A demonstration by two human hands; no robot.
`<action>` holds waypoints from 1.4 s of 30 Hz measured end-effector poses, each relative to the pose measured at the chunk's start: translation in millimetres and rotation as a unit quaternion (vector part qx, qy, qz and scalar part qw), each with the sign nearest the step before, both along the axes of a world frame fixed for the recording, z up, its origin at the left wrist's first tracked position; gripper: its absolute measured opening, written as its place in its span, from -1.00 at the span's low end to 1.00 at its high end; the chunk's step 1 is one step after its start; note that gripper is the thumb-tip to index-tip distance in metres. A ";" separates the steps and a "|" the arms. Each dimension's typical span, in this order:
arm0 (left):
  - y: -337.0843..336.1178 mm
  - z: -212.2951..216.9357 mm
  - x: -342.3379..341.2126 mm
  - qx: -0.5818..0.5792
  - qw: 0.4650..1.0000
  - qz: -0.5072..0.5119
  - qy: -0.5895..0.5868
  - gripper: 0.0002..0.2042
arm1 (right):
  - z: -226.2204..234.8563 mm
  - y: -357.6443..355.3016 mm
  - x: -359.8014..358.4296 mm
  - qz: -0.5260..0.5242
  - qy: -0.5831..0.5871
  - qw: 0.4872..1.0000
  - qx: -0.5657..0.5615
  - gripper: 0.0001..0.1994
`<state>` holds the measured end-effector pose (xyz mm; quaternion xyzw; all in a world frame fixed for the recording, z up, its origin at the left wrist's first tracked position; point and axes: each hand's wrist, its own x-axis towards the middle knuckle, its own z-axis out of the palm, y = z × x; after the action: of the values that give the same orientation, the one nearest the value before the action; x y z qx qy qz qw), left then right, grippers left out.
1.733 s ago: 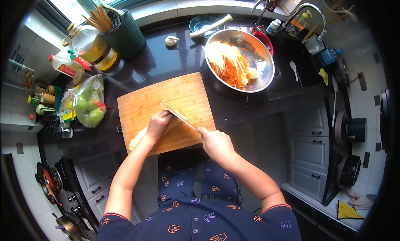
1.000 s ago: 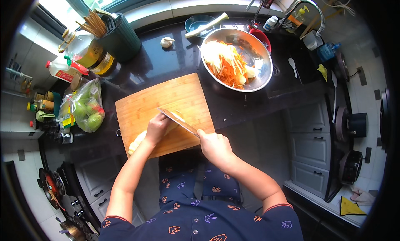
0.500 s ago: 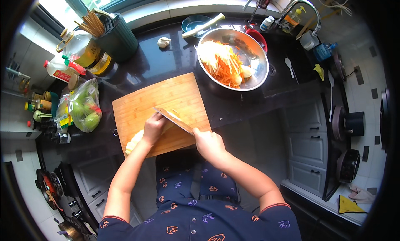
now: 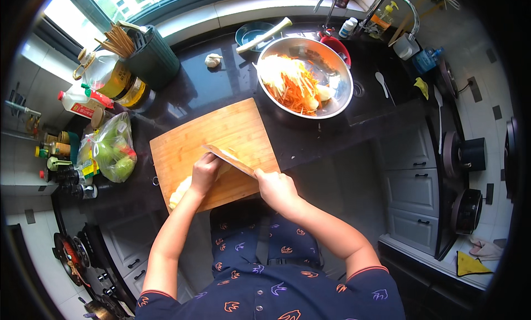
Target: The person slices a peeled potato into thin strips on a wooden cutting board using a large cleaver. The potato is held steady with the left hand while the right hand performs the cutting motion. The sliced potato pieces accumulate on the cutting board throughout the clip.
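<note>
A wooden cutting board lies at the counter's near edge. My right hand is closed round the handle of a kitchen knife, whose blade slants up to the left over the board. Beside the blade, my left hand is closed with curled fingers on a pale vegetable; its shape is mostly hidden by hand and knife. Thin pale pieces show just beyond the blade. More pale yellow pieces lie at the board's near left, by my left wrist.
A steel bowl with shredded carrot and pale shreds stands beyond the board. Behind are a garlic bulb and a long pale stalk across a blue dish. At left sit a bag of green produce, an oil jug and a chopstick holder.
The view has shifted slightly. Both hands keep their places on the board and knife, and the blade looks a little flatter over the pale vegetable.
</note>
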<state>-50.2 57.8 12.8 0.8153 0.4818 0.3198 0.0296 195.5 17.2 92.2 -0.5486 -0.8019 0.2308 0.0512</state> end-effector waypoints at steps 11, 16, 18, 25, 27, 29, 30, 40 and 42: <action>-2.7 -1.4 -0.4 0.002 1.000 0.012 0.012 -0.84 | 1.4 -2.9 -0.1 -0.004 0.015 1.000 0.002 -0.90; -3.3 3.5 1.0 -0.009 1.000 0.003 -0.001 -0.81 | -7.3 1.3 -2.9 0.003 0.020 1.000 0.024 -0.91; -4.3 3.6 -0.5 -0.012 1.000 -0.006 -0.003 -0.81 | 2.3 1.7 -0.5 0.015 0.016 0.999 0.024 -0.93; -0.7 -1.1 -6.7 -0.004 1.000 -0.015 0.014 -0.82 | 3.6 -2.2 -2.3 0.000 0.010 1.000 -0.010 -0.86; 0.4 -3.3 -7.6 -0.006 1.000 -0.025 0.014 -0.83 | -7.0 0.5 -5.1 -0.007 0.010 1.000 -0.018 -0.85; -0.8 -7.1 -8.9 -0.014 1.000 -0.016 0.012 -0.84 | -5.6 0.9 -5.2 -0.004 0.011 1.000 -0.012 -0.85; -1.6 -8.3 -9.5 -0.017 1.000 -0.011 0.011 -0.84 | -4.3 1.1 -5.1 -0.002 0.011 1.000 -0.010 -0.86; -3.2 -6.7 -7.5 0.012 0.999 0.012 0.044 -0.82 | -4.9 -0.5 -2.2 -0.007 0.011 1.000 -0.014 -0.88; -3.7 -8.2 -8.2 0.009 0.999 0.014 0.043 -0.82 | -6.0 -1.0 -4.2 -0.010 0.009 1.000 -0.014 -0.88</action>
<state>-58.4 54.1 4.6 0.8216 0.4912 0.2893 -0.0030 191.3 16.2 86.3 -0.5551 -0.7925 0.2469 0.0533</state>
